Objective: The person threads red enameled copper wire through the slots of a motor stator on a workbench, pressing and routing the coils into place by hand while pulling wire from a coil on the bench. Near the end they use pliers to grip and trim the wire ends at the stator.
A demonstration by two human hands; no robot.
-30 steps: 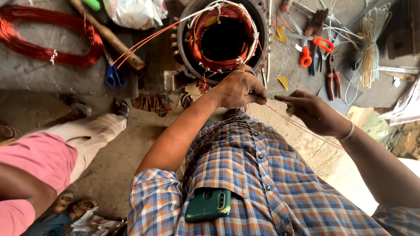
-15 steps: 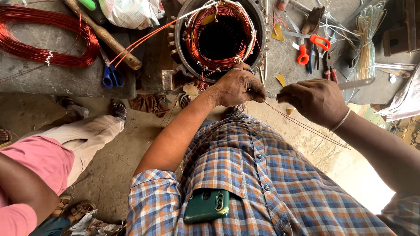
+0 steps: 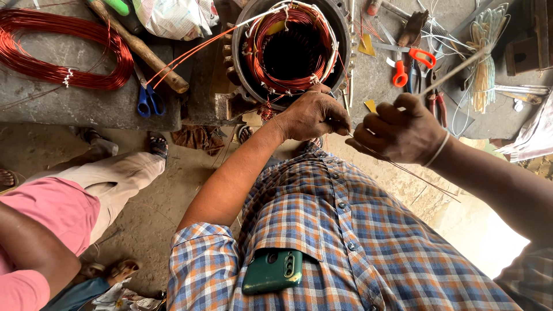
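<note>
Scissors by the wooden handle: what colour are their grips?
Blue grips on the scissors, clearest in the head view, its only view.

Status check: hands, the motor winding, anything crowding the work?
Left hand pinching thin wire at the stator rim. Right hand closed on a thin rod. Copper winding laced with white cord. Scissors and pliers lie close behind.

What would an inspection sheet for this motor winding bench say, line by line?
Surface: grey bench, dusty, crowded.
Job's things: stator with copper windings; thin wire running between both hands.
Clutter: copper coil, wooden stick, blue scissors, orange scissors, pliers, bag.
Hands: left hand at the stator rim, pinching wire; right hand closed on a thin rod.
Cables: pale cord bundle.
Surroundings: another person's legs at one side; dirt floor.
</note>
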